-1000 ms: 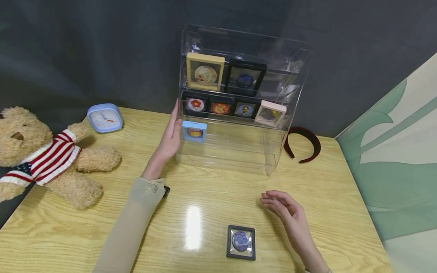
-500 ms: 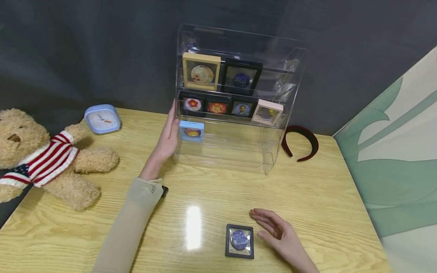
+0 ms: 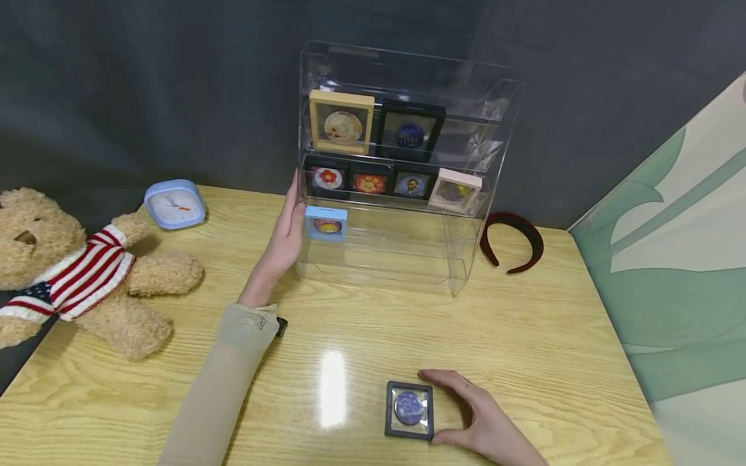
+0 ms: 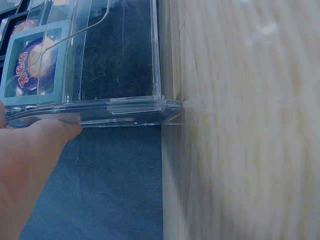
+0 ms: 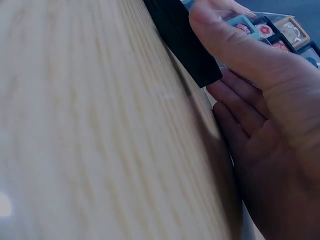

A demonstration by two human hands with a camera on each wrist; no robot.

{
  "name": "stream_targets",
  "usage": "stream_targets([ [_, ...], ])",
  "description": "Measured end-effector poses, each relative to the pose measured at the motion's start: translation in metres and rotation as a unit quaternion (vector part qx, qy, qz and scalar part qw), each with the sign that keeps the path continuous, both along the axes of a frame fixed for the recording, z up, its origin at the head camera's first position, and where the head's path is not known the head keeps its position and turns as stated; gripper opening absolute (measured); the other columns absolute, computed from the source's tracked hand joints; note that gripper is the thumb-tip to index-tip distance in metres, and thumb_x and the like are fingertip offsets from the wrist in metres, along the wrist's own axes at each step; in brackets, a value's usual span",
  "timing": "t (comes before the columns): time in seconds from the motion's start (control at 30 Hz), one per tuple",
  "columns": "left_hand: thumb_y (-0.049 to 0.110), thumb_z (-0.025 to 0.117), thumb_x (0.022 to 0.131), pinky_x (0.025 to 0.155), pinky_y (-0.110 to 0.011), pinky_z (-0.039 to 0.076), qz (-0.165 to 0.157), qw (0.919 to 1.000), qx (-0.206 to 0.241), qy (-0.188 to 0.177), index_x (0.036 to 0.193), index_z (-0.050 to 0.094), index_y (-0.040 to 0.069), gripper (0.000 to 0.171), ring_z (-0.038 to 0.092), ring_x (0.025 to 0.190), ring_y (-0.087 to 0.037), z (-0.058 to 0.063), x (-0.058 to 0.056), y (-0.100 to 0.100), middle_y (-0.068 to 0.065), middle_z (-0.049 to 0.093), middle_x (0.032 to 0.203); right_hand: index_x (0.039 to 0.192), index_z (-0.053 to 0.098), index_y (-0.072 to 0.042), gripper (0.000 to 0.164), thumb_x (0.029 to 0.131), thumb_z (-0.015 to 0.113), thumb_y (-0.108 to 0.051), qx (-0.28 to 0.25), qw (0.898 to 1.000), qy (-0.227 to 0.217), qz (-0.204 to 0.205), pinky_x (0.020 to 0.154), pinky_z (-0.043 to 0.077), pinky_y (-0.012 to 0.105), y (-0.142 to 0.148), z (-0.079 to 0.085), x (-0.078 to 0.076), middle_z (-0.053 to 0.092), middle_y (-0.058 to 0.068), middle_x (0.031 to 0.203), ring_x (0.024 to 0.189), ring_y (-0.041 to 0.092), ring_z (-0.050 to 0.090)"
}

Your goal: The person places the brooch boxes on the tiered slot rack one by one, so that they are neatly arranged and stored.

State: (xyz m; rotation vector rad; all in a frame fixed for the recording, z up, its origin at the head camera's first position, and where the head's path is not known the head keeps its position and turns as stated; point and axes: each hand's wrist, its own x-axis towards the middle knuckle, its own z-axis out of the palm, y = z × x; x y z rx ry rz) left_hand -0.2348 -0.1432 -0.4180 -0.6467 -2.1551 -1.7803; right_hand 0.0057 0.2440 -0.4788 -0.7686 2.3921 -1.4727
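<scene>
My left hand point(image 3: 285, 239) rests along the left side of a clear acrylic display stand point(image 3: 396, 249), its fingers extended against the side panel. In the left wrist view the thumb point(image 4: 55, 132) lies by that panel, close to a small blue-framed badge point(image 4: 35, 67) inside. My right hand point(image 3: 478, 414) is spread beside a black square frame point(image 3: 410, 433) with a blue-purple round badge, flat on the table. Its thumb is at the frame's lower right corner and a finger extends past the upper right corner. The right wrist view shows the frame's dark edge point(image 5: 192, 55) near the thumb.
The stand's tiers hold a yellow frame point(image 3: 342, 150), a large black frame point(image 3: 437, 133), several small black frames and a pink frame point(image 3: 454, 200). A teddy bear point(image 3: 93, 278) and blue clock point(image 3: 175, 204) sit left on the wooden table point(image 3: 361, 323). A dark red headband point(image 3: 524, 233) lies right.
My right hand has moved left and down to the black frame, its thumb and fingers spreading apart. My left hand has stayed on the stand's side. The view has shifted slightly.
</scene>
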Motion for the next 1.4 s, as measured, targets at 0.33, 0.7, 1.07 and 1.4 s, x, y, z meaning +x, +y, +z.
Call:
stream_targets([
  [0.33, 0.013, 0.024, 0.118, 0.131, -0.030, 0.005, -0.001, 1.0000, 0.000, -0.005, 0.173, 0.001, 0.010, 0.059, 0.002, 0.163, -0.015, 0.000, 0.000, 0.000, -0.006, 0.002, 0.180, 0.157, 0.055, -0.017, 0.084, 0.083, 0.093, -0.033, 0.028, 0.999, 0.045, -0.005, 0.116, 0.030, 0.017, -0.002, 0.000, 0.001, 0.061, 0.001, 0.151, 0.139, 0.013, 0.054],
  [0.7, 0.011, 0.024, 0.118, 0.131, -0.030, 0.005, -0.007, 1.0000, 0.001, -0.001, 0.173, 0.002, 0.007, 0.059, 0.002, 0.164, -0.019, 0.000, 0.000, 0.000, -0.009, 0.002, 0.180, 0.154, 0.057, -0.016, 0.080, 0.084, 0.094, -0.027, 0.004, 0.999, 0.033, -0.024, 0.116, 0.030, 0.016, -0.005, -0.001, 0.004, 0.063, 0.000, 0.147, 0.137, 0.012, 0.055],
  [1.07, 0.011, 0.023, 0.118, 0.131, -0.031, 0.005, -0.007, 1.0000, -0.003, 0.005, 0.173, 0.001, 0.008, 0.059, 0.002, 0.164, -0.017, -0.001, -0.001, -0.002, -0.007, 0.001, 0.180, 0.157, 0.050, -0.003, 0.082, 0.085, 0.090, -0.003, -0.078, 0.996, 0.029, -0.021, 0.115, 0.040, 0.019, -0.006, 0.002, -0.004, 0.056, 0.017, 0.150, 0.138, 0.013, 0.055],
  [1.4, 0.009, 0.023, 0.118, 0.131, -0.030, 0.003, -0.010, 0.9999, 0.004, -0.007, 0.173, -0.001, 0.008, 0.060, 0.000, 0.163, -0.017, 0.001, 0.000, 0.000, -0.007, -0.001, 0.180, 0.164, 0.026, 0.011, 0.097, 0.084, 0.082, 0.015, -0.146, 0.989, 0.003, 0.007, 0.106, 0.053, 0.027, -0.001, 0.000, -0.019, 0.037, 0.038, 0.151, 0.125, 0.018, 0.062],
])
